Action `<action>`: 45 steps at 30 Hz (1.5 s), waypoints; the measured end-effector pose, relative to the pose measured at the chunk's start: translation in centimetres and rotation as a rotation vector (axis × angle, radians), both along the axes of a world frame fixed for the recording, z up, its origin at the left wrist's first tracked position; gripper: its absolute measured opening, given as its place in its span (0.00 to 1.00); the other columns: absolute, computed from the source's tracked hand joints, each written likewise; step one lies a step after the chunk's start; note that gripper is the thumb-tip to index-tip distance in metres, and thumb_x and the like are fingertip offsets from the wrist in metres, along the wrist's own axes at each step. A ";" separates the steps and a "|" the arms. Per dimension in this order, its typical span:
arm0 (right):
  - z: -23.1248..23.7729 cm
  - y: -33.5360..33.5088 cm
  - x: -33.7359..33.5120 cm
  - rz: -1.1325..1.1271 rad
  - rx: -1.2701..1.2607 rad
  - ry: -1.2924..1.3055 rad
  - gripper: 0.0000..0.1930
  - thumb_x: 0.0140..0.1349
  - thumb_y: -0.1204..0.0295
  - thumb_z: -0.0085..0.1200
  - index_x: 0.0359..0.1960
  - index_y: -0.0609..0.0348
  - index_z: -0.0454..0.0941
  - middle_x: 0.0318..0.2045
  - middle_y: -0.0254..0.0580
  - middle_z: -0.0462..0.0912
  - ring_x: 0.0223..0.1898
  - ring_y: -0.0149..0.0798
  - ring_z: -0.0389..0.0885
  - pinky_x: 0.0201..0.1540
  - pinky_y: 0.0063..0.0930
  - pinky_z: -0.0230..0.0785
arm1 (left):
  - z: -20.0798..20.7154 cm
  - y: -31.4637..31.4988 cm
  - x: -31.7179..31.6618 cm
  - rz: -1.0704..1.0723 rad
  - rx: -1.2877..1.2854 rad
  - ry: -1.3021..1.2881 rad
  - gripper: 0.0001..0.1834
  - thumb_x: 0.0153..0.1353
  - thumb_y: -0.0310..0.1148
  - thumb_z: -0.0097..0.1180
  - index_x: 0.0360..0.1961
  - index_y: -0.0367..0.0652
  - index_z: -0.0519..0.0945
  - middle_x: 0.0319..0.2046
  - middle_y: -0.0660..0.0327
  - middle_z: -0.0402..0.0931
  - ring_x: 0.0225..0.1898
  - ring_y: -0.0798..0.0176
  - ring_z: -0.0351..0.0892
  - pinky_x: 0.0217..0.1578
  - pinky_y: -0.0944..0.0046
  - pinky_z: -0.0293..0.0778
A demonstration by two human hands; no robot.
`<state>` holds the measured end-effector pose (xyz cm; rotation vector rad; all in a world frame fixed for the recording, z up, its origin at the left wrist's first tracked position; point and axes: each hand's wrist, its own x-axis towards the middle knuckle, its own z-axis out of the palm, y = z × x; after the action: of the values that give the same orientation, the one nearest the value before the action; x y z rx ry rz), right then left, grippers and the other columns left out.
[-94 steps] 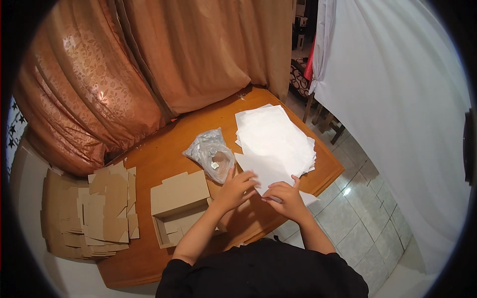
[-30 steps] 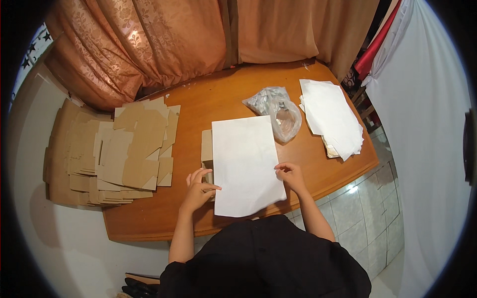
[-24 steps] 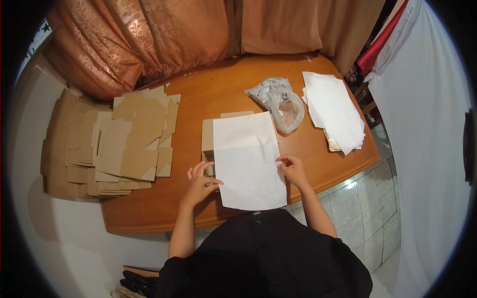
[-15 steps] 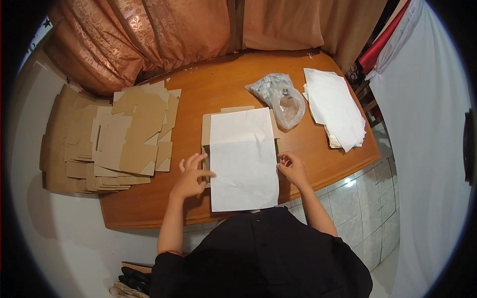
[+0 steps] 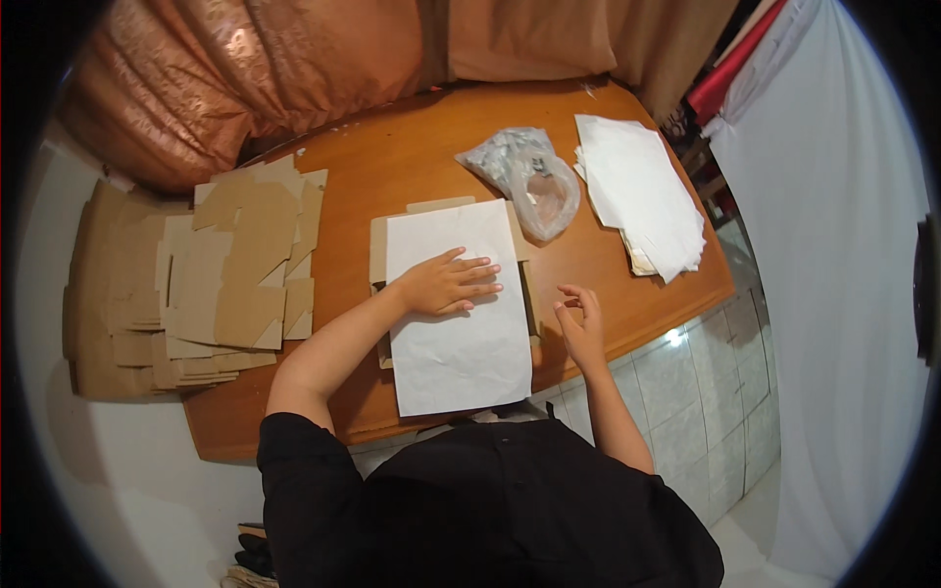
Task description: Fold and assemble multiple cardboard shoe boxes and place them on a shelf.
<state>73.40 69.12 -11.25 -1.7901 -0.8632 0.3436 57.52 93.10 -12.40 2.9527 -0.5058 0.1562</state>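
While the left hand (image 5: pixel 446 285) presses flat the white paper sheet (image 5: pixel 454 309) covering the brown cardboard box (image 5: pixel 377 260), wrapping seems barely begun; the right hand (image 5: pixel 580 325) beside the box hovers open, holding nothing.

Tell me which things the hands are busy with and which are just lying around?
In use:
- white paper sheet, pressed flat by the left hand
- cardboard box under the sheet
- right hand, open beside the sheet, touching nothing

Lying about:
- pile of flat cardboard pieces
- clear plastic bag
- stack of white paper
- wooden table
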 end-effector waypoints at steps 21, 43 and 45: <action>-0.5 -4.3 -0.4 -0.155 -0.052 0.133 0.10 0.56 0.76 0.52 0.40 0.63 0.76 0.36 0.42 0.75 0.36 0.34 0.74 0.42 0.25 0.66 | -7.5 -1.0 0.8 -0.093 -0.419 0.245 0.22 0.67 0.46 0.36 0.58 0.53 0.69 0.61 0.48 0.60 0.62 0.49 0.58 0.62 0.56 0.55; -0.5 4.2 4.4 0.113 0.043 0.134 0.09 0.57 0.75 0.51 0.39 0.64 0.76 0.36 0.40 0.76 0.36 0.32 0.74 0.41 0.24 0.67 | 5.7 -1.1 -2.7 0.687 -0.619 0.844 0.29 0.60 0.56 0.44 0.45 0.42 0.79 0.44 0.51 0.77 0.47 0.49 0.74 0.50 0.58 0.68; -1.0 5.3 5.7 0.103 0.046 0.097 0.09 0.56 0.75 0.51 0.38 0.64 0.76 0.35 0.42 0.77 0.35 0.34 0.74 0.40 0.25 0.67 | 6.0 -2.1 -4.5 0.724 -0.624 0.795 0.29 0.58 0.57 0.48 0.46 0.43 0.79 0.43 0.52 0.78 0.47 0.49 0.75 0.50 0.57 0.68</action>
<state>79.05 74.42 -12.26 -1.6765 -0.8894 0.4706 52.98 90.97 -6.43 2.1711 0.6039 -0.6357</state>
